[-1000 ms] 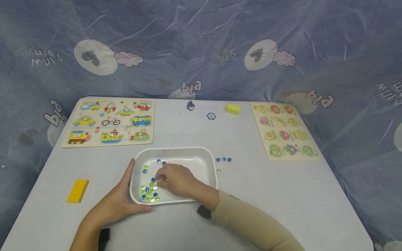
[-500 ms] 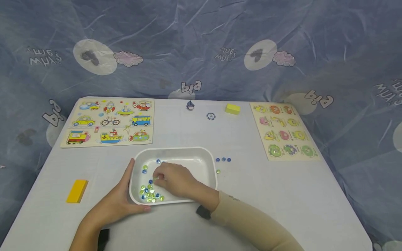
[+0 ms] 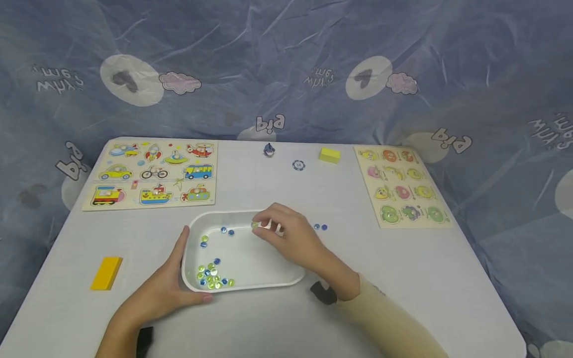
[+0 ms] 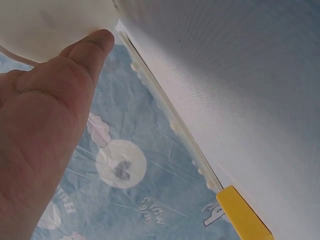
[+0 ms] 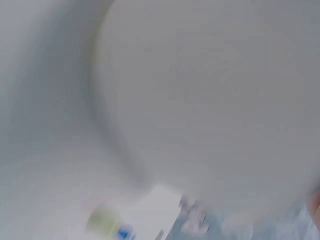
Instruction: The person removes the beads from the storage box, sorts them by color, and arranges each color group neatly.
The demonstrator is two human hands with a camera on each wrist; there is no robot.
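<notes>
A white oblong tray (image 3: 268, 263) lies in the middle of the table in the head view. My left hand (image 3: 154, 291) holds its left end, thumb along the near side and fingers along the left side. Between thumb and fingertips, my right hand (image 3: 293, 236) pinches a yellow-green glass bead (image 3: 254, 225) above the tray's far side. Flat green glass beads (image 3: 211, 285) and blue ones cluster in the tray's near left corner. Several more, among them a blue bead (image 3: 231, 232), lie farther back. The tray's underside fills most of the blurred right wrist view.
Two blue beads (image 3: 320, 227) show on the table right of the tray. A vehicle puzzle board (image 3: 134, 204) lies far left, a fruit puzzle board (image 3: 416, 221) right. A yellow-orange block (image 3: 106, 273), a yellow block (image 3: 329, 155), a small figurine (image 3: 269, 150) and a chip (image 3: 298, 165) also lie around.
My right hand has lifted from the bead cluster and moved right and away from me, a green bead pinched in its fingers. My left hand stays at the tray.
</notes>
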